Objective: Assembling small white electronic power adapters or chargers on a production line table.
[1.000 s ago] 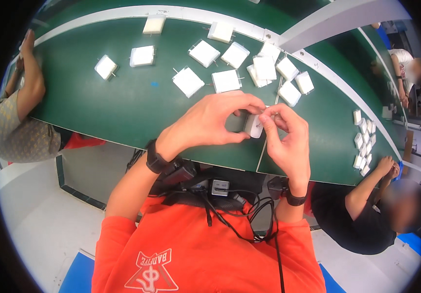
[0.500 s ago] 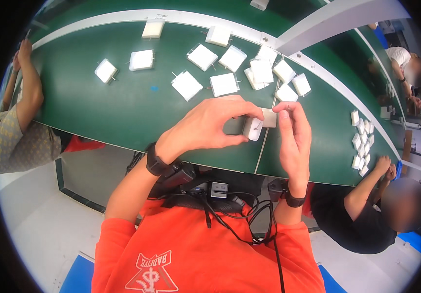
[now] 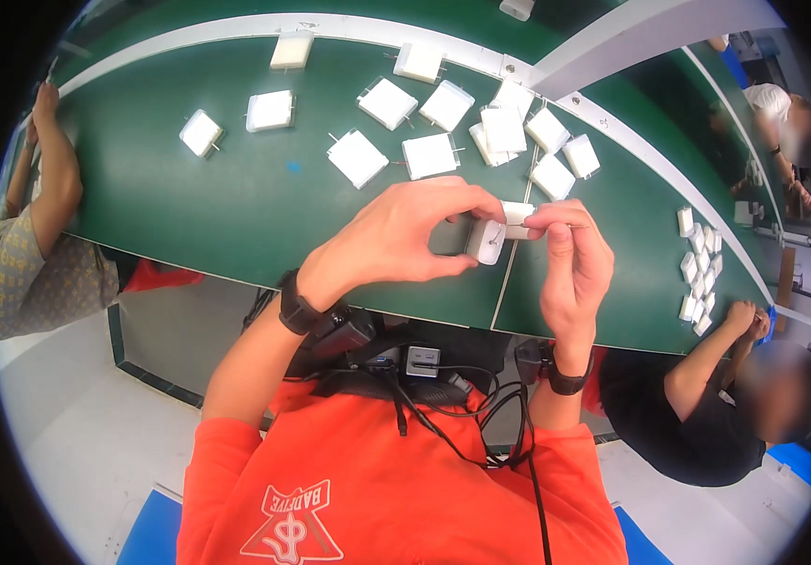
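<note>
My left hand [image 3: 403, 229] is closed, thumb and fingers around a small white block [image 3: 486, 242] with a short metal pin on its near face. Just right of it is a second white block [image 3: 518, 217] with a beige side. I cannot tell whether the left hand holds this one too. My right hand [image 3: 577, 254] is pinched, with a thin metal pin [image 3: 572, 225] showing between its fingers. Its fingertips reach the second block's right edge. Beyond the hands lie more white blocks [image 3: 431, 155], several with thin pins sticking out of their sides.
The green table [image 3: 170, 207] has a pale raised edge [image 3: 189, 38] along its far side. Small white blocks [image 3: 700, 264] cluster at the right, near a co-worker's hands [image 3: 749, 320]. Another person's arm [image 3: 55, 155] rests at the left end. A grey post [image 3: 641, 42] rises beyond the far edge.
My right hand's fingers have closed into a pinch against the second block, and a thin pin now shows in them. The left hand keeps its grip nearly in place.
</note>
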Motion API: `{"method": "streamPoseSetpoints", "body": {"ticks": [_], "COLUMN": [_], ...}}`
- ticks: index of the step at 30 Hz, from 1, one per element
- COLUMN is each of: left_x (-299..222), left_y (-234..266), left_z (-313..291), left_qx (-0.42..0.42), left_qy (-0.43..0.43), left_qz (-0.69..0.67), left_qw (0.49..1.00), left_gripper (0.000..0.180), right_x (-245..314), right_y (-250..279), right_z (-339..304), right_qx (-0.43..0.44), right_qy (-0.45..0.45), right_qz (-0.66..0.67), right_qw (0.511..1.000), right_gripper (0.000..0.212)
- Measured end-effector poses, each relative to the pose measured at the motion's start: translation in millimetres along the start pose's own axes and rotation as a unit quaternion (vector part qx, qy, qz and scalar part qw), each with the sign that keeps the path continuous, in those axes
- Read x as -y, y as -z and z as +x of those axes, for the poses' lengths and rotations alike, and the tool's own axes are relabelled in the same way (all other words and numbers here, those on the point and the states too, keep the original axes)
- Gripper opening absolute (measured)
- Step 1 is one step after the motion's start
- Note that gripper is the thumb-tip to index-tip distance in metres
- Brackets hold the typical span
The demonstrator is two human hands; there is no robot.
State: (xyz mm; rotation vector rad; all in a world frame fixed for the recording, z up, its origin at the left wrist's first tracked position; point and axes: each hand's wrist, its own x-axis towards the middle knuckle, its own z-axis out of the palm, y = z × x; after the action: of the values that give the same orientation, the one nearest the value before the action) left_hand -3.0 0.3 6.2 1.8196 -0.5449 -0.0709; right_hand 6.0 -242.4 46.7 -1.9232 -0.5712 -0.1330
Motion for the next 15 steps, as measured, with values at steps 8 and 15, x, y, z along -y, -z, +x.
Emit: {"method": "streamPoseSetpoints", "body": {"ticks": [8, 15], "left_x": [4.9, 4.0], "left_y": [-1.3, -0.3], "left_z": [-1.7, -0.9], "left_qx": [-0.006, -0.004], "left_qy": [-0.012, -0.017], "left_qz": [0.000, 0.000], "left_qw": [1.000, 1.000], "left_gripper": [0.050, 0.050], "right_x": [-4.9, -3.1], "right_y": [-4.4, -6.8], "right_z": [0.8, 1.8], "right_qx": [0.015, -0.002], "right_qy": [0.021, -0.008], "right_qz": [-0.018, -0.045], "right_qw": [0.999, 0.999], "right_gripper": [0.012, 0.007]}}
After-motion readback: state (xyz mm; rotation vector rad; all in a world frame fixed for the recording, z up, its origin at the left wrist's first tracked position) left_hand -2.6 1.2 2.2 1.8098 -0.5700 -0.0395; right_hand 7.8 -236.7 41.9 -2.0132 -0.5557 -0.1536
